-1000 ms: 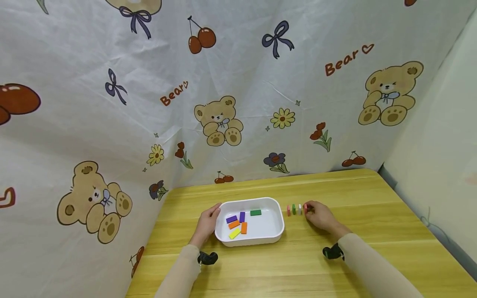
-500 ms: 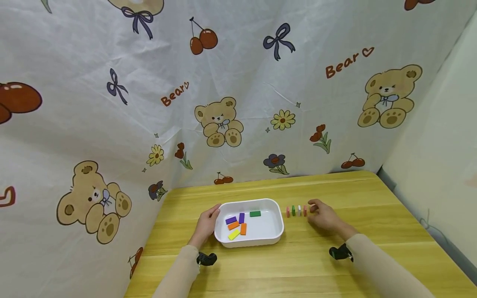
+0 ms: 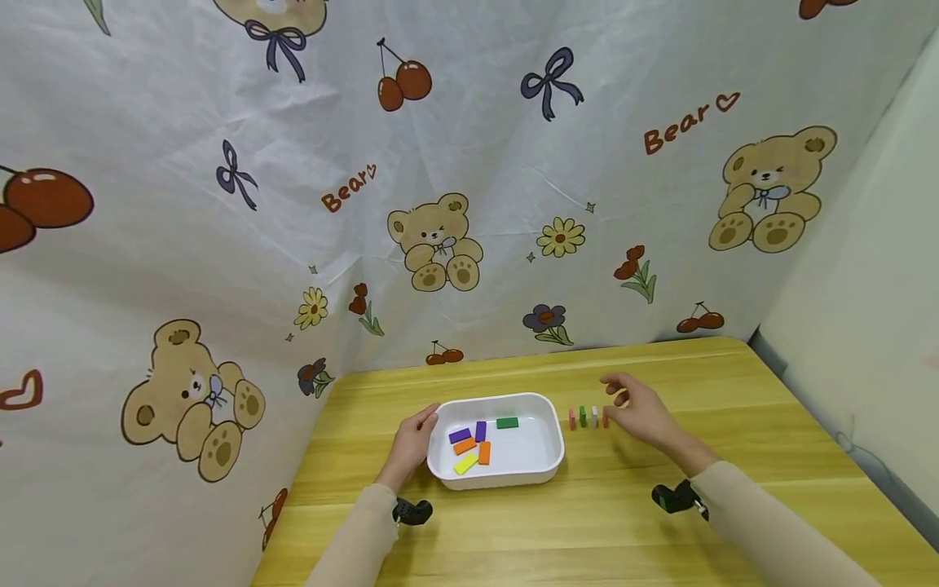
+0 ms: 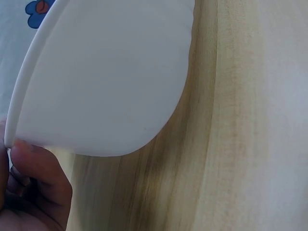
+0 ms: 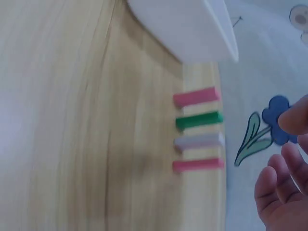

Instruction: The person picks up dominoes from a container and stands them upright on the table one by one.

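My left hand (image 3: 411, 444) grips the left end of a white plastic tray (image 3: 524, 448); in the left wrist view, thumb and fingers pinch its rim (image 4: 21, 91). Right of the tray, small blocks stand on edge in a spaced row: a pink block (image 5: 197, 97), a green block (image 5: 199, 120), a white block (image 5: 199, 141) and a second pink block (image 5: 198, 165). My right hand (image 3: 645, 416) is just beyond the row's right end, fingers loosely bent and apart, holding nothing. In the right wrist view it is clear of the blocks.
Inside the tray lie purple blocks (image 3: 460, 436), orange blocks (image 3: 484, 453), a yellow block (image 3: 465, 464) and a green block (image 3: 507, 423). The wooden table (image 3: 587, 522) meets a bear-print cloth (image 3: 499, 326) at the back and a pale wall (image 3: 880, 326) at right.
My right hand has let go of the rightmost pink block, which stays standing, and has moved slightly up and right with its fingers spreading. The left hand keeps its hold on the tray.
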Available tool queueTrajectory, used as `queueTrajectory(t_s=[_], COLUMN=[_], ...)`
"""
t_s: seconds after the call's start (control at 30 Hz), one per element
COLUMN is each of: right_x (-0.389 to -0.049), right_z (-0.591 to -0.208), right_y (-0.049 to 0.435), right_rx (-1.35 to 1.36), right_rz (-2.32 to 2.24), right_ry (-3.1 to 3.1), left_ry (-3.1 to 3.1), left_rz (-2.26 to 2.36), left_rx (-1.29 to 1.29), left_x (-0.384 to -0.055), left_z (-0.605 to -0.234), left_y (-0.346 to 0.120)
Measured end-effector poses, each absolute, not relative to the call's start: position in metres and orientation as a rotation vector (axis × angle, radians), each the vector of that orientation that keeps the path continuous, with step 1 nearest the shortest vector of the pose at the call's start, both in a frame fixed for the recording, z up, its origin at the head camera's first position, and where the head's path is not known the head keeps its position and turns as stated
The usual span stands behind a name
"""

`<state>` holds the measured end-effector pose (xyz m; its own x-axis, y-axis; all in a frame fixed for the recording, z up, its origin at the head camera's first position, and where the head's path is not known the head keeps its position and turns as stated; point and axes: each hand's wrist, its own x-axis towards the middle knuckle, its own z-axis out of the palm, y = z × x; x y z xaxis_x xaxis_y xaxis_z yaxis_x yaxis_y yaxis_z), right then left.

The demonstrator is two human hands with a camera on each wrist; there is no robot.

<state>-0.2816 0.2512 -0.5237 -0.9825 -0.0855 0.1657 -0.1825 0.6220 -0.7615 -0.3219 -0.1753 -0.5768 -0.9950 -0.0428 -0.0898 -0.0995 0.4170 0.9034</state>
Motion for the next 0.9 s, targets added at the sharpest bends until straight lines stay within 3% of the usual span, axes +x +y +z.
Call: queueTrajectory(t_s=[0.33,0.9], right_x=[-0.279,-0.281], right_z=[-0.509,-0.525], right_y=[0.205,0.156], right_rx=[0.313,0.417], right_rz=[1.395,1.466], right_ry=[-2.653,-2.673], left_ry=[2.599,2.642], left_rz=[1.673,1.674], left_rx=[-0.127,-0.165], left_x=[-0.322,-0.321], left_z=[-0.578,-0.578], left_y=[-0.172,-0.171])
